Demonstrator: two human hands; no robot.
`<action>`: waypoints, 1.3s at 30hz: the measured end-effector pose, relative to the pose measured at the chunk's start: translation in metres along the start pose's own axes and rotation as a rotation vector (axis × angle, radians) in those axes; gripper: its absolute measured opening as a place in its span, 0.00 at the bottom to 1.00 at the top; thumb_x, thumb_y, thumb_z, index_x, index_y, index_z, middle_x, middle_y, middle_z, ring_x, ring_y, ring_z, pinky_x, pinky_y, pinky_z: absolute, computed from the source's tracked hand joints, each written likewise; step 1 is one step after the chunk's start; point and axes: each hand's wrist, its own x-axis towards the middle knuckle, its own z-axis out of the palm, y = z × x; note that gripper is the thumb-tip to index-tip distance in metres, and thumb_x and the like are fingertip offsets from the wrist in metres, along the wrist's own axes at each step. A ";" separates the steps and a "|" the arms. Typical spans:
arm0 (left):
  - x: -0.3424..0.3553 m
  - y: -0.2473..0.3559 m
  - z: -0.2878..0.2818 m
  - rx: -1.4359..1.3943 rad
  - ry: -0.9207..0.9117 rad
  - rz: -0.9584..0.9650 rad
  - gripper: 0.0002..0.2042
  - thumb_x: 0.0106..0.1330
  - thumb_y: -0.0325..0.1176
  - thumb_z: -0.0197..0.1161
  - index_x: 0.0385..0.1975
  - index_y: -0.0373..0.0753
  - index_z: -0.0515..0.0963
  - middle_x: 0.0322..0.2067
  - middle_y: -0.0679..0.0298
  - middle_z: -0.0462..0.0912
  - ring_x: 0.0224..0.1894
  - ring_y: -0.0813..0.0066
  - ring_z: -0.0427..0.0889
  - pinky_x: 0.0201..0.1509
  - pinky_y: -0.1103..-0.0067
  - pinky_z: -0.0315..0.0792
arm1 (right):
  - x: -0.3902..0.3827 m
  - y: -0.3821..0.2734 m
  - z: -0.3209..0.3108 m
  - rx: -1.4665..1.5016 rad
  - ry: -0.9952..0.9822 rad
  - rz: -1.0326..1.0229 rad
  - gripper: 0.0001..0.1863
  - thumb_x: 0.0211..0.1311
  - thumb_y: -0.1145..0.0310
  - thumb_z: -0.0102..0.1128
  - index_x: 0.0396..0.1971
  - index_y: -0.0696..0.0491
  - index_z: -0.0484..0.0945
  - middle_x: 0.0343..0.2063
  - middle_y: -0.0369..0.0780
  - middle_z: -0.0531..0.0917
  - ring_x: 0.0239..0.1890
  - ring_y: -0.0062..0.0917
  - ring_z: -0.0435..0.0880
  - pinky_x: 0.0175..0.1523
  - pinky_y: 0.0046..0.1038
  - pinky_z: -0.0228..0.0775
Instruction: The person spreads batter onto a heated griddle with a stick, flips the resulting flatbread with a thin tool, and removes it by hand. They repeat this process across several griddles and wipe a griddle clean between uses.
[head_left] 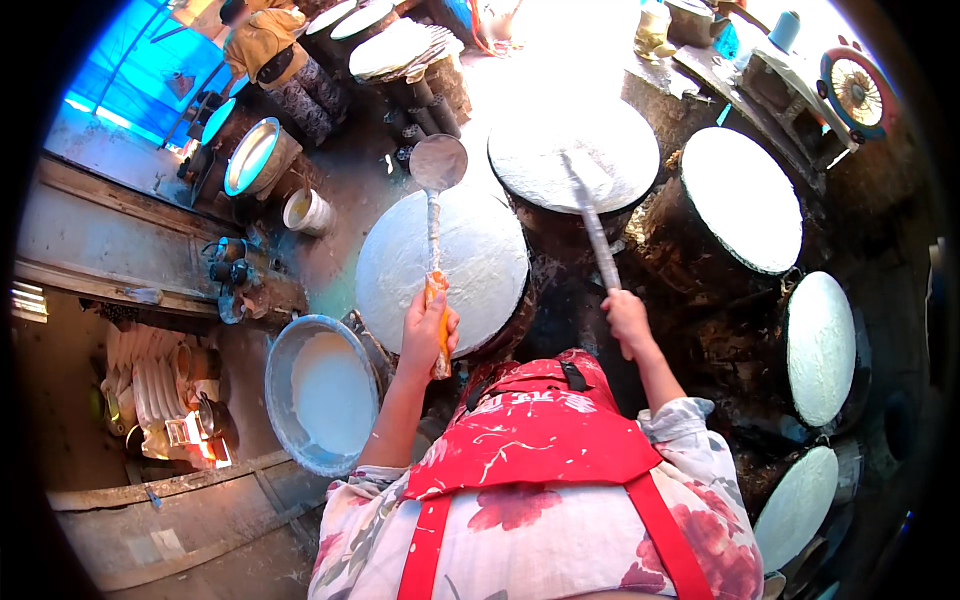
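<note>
Stained floor [345,232] beside round white griddles [482,265]

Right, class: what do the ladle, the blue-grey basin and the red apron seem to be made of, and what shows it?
Ladle: probably dull metal, judging by its grey bowl and slim shaft.
Basin: perhaps smooth plastic, from its even blue-grey wall, though metal is possible.
Red apron: likely smooth fabric, perhaps coated, since its white-spattered surface creases.

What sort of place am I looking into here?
Probably a food workshop: round white-coated griddle tops, a blue tub of batter-like white liquid, and a stack of flat white rounds suggest it.
</note>
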 end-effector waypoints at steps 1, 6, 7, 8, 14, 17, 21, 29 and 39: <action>0.000 -0.001 0.001 0.011 0.001 -0.004 0.14 0.72 0.40 0.46 0.51 0.40 0.65 0.19 0.67 0.68 0.12 0.82 0.66 0.15 0.86 0.62 | 0.001 0.002 -0.014 0.121 0.004 0.048 0.20 0.67 0.58 0.41 0.23 0.57 0.75 0.11 0.39 0.73 0.14 0.25 0.74 0.21 0.33 0.66; 0.003 0.002 0.019 0.011 -0.013 -0.002 0.14 0.72 0.40 0.45 0.51 0.40 0.65 0.19 0.67 0.69 0.12 0.82 0.66 0.15 0.86 0.62 | -0.026 -0.017 -0.013 -0.356 0.036 -0.210 0.19 0.66 0.57 0.41 0.28 0.56 0.75 0.28 0.52 0.81 0.37 0.49 0.79 0.42 0.44 0.70; 0.006 0.001 0.020 0.020 -0.016 -0.005 0.14 0.72 0.40 0.46 0.51 0.40 0.65 0.19 0.67 0.69 0.12 0.82 0.66 0.15 0.86 0.62 | -0.032 -0.021 -0.015 -0.477 -0.045 -0.202 0.19 0.66 0.56 0.41 0.29 0.56 0.75 0.29 0.52 0.81 0.37 0.49 0.80 0.41 0.44 0.71; 0.011 -0.001 0.020 0.029 -0.020 -0.008 0.14 0.72 0.40 0.46 0.51 0.40 0.65 0.19 0.67 0.69 0.11 0.82 0.66 0.15 0.86 0.62 | -0.014 0.007 -0.017 -0.478 0.028 -0.302 0.20 0.66 0.56 0.40 0.27 0.56 0.75 0.25 0.49 0.80 0.32 0.45 0.79 0.38 0.42 0.70; 0.018 0.004 0.041 0.058 -0.028 -0.039 0.14 0.72 0.40 0.46 0.51 0.39 0.65 0.19 0.66 0.69 0.11 0.82 0.66 0.15 0.86 0.62 | 0.002 0.021 -0.062 -0.175 0.099 -0.154 0.20 0.66 0.57 0.41 0.25 0.56 0.76 0.21 0.47 0.79 0.27 0.41 0.78 0.34 0.41 0.68; 0.019 0.002 0.048 0.059 -0.025 -0.055 0.14 0.72 0.40 0.46 0.51 0.39 0.65 0.19 0.66 0.69 0.11 0.82 0.66 0.15 0.86 0.62 | -0.021 0.008 -0.057 -0.487 -0.055 -0.286 0.21 0.66 0.55 0.41 0.25 0.55 0.76 0.27 0.51 0.81 0.35 0.48 0.80 0.41 0.46 0.69; 0.034 0.003 0.065 0.094 -0.045 -0.097 0.14 0.72 0.40 0.46 0.51 0.40 0.65 0.19 0.66 0.69 0.11 0.82 0.66 0.14 0.86 0.62 | 0.035 0.025 -0.110 -0.223 0.099 -0.035 0.23 0.66 0.55 0.39 0.23 0.56 0.76 0.25 0.49 0.81 0.32 0.44 0.81 0.39 0.43 0.70; 0.039 0.002 0.083 0.103 -0.048 -0.126 0.15 0.72 0.42 0.46 0.51 0.41 0.65 0.19 0.67 0.68 0.10 0.82 0.64 0.13 0.86 0.61 | 0.047 0.048 -0.124 -0.498 0.047 -0.350 0.20 0.68 0.57 0.38 0.27 0.54 0.75 0.30 0.50 0.81 0.34 0.47 0.80 0.41 0.46 0.69; 0.038 -0.003 0.099 0.061 -0.041 -0.212 0.14 0.72 0.41 0.46 0.50 0.41 0.65 0.19 0.66 0.69 0.11 0.82 0.66 0.13 0.86 0.62 | 0.068 0.036 -0.151 -0.472 0.025 -0.207 0.22 0.67 0.53 0.39 0.29 0.56 0.75 0.29 0.52 0.80 0.37 0.49 0.79 0.43 0.45 0.69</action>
